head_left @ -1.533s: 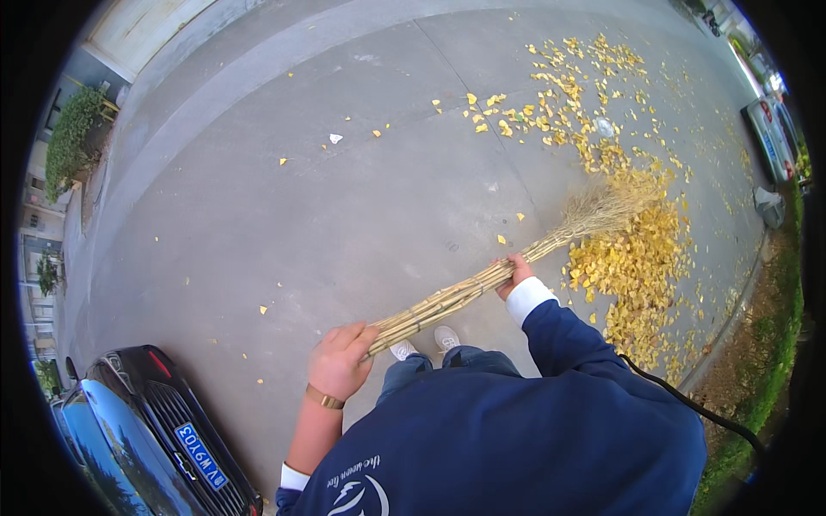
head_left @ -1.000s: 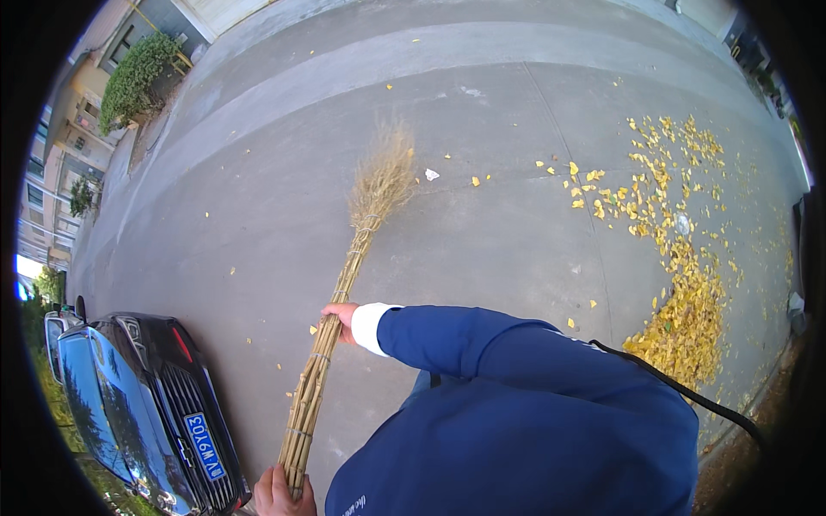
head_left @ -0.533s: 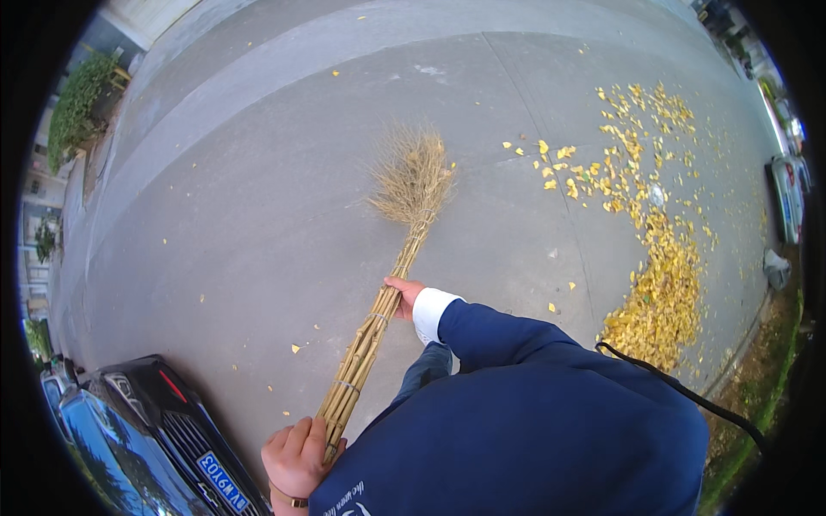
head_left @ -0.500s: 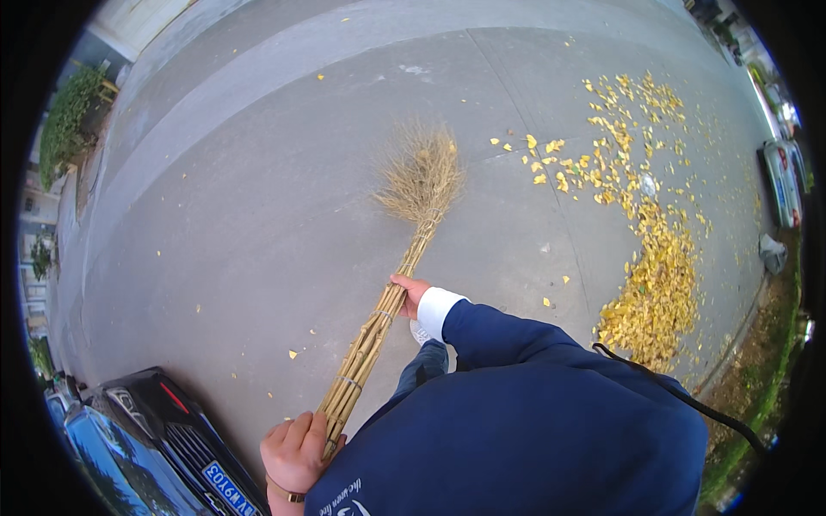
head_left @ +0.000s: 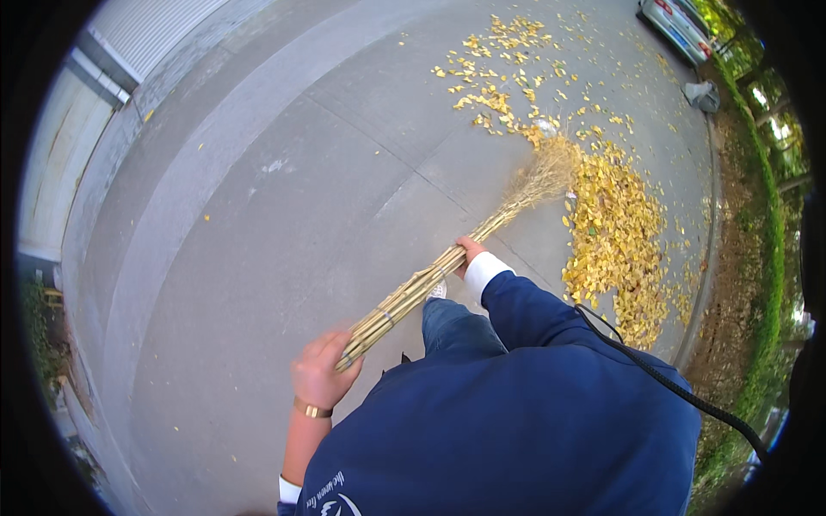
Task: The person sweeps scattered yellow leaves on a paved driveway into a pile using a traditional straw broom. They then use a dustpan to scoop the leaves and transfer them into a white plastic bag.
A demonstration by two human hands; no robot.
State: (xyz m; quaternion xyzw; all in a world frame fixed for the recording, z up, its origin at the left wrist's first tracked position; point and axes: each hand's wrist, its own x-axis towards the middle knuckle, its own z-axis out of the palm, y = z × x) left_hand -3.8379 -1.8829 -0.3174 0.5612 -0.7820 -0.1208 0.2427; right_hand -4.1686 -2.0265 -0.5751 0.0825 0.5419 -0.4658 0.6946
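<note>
At the lower edge, one person in a navy top [head_left: 516, 413] has two hands on one broom [head_left: 413, 292]. The left hand [head_left: 320, 370], with one gold band [head_left: 311, 409] at its wrist, is blurred, but its fingers curl closed around the handle's upper end. The right hand [head_left: 469, 256], below one white cuff [head_left: 486, 273], is closed around the stalks farther down, most of its fingers hidden. One black cord [head_left: 688, 396] trails off to the right. One denim leg [head_left: 460, 328] and one pale shoe [head_left: 438, 291] show just beside the handle. The broom slants away to the right, its single fan of bristles [head_left: 546, 168] reaching the left edge of one yellow leaf pile [head_left: 615, 241], the leaves too many to count. Farther off, looser leaves [head_left: 508, 77] lie scattered on grey pavement [head_left: 258, 258]; beyond are one grey bag [head_left: 702, 96] and one silver car [head_left: 680, 30].
</note>
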